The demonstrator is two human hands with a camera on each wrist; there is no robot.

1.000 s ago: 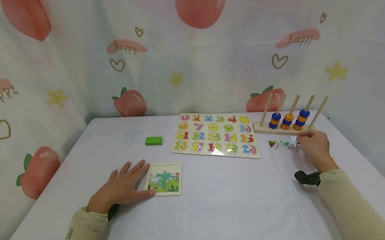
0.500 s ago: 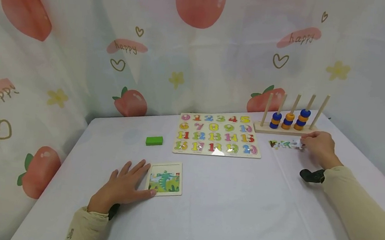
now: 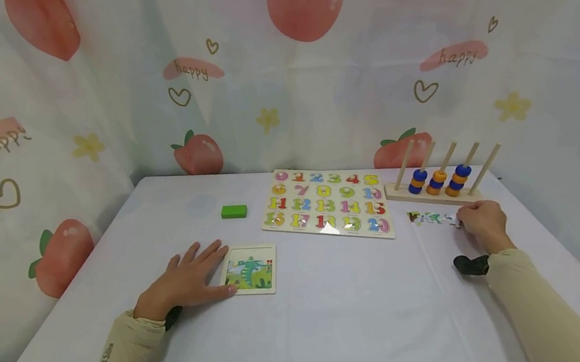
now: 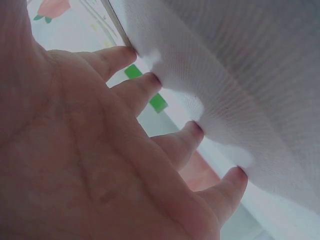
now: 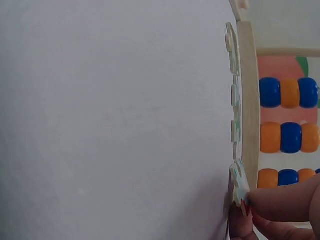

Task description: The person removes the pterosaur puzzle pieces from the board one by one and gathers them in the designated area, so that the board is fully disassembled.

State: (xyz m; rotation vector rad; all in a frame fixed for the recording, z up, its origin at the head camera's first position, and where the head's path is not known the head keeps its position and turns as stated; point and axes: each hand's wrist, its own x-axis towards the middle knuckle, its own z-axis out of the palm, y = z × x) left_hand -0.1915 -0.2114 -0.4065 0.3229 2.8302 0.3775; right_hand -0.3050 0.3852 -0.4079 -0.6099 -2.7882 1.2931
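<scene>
My left hand [image 3: 181, 281] lies with spread fingers on the white cloth, its fingertips [image 4: 192, 131] touching down. Its forefinger and thumb reach the left side of a square wooden picture board [image 3: 251, 268] showing a green dinosaur. At the right, my right hand [image 3: 484, 224] pinches a jigsaw piece [image 5: 240, 187] between thumb and finger. That piece stands slightly tilted at the end of a row of jigsaw pieces [image 3: 426, 218] lying on the cloth. Part of the held piece is hidden by the fingers.
Behind the row stands a wooden bead rack [image 3: 431, 197] with blue and orange beads on three of its pegs. A number puzzle board [image 3: 330, 203] lies at the back middle, with a green block [image 3: 234, 211] to its left. A printed curtain [image 3: 329, 108] hangs behind the table.
My right hand has shifted a little to the right, and more of the jigsaw row shows beside it. My left hand keeps its place at the picture board.
</scene>
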